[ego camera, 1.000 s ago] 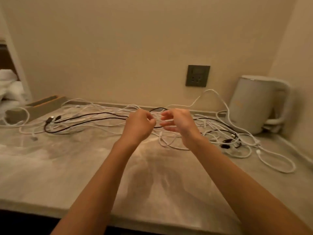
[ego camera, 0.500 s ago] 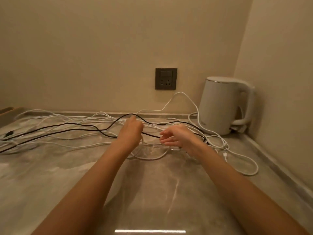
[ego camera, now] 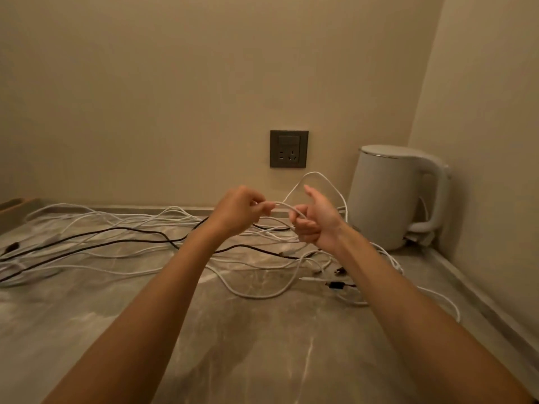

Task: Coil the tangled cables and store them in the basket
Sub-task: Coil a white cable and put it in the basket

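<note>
Pinches a thin white cable with the curled fingers of the left hand. Grips the same strand in the curled right hand just beside it, raised above the counter. Leaves the tangled cords, round, white and black, sprawled in loose loops over veined grey stone, near a smooth white kettle.

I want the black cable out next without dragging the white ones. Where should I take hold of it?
Probably at the plug end of the black cable, far left, pinching from above: it lies flat on the counter there, while mid-counter it threads among white cables.
</note>
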Demonstrator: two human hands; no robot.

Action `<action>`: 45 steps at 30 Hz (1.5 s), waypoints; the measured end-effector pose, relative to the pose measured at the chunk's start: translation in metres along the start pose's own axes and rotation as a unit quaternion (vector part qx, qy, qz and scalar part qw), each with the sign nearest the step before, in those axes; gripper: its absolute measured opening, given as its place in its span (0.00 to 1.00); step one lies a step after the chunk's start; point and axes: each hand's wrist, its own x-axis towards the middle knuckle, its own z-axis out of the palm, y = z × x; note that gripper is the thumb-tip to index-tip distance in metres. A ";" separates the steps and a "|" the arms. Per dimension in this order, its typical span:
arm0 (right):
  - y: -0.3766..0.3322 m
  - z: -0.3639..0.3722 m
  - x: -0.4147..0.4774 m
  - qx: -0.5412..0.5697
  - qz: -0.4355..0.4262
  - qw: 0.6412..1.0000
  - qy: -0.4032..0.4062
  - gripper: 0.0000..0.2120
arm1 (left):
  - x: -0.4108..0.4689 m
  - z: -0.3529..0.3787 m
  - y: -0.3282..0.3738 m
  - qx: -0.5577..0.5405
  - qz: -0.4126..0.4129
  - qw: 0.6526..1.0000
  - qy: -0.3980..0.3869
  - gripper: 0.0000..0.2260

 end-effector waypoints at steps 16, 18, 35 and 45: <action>-0.011 -0.003 0.010 0.116 -0.032 0.972 -0.204 0.36 | 0.030 0.039 -0.009 -0.140 -0.025 0.986 0.082 0.10; -0.014 -0.006 0.013 0.149 -0.053 0.969 -0.190 0.36 | 0.030 0.043 -0.009 -0.144 -0.021 0.989 -0.018 0.10; -0.020 -0.025 0.032 0.066 -0.170 0.983 0.017 0.32 | 0.024 0.023 0.018 -0.072 -0.008 0.965 -0.250 0.08; -0.027 -0.011 0.029 -0.247 -0.115 0.960 0.063 0.40 | 0.026 -0.009 0.011 -0.195 0.009 0.979 -0.054 0.09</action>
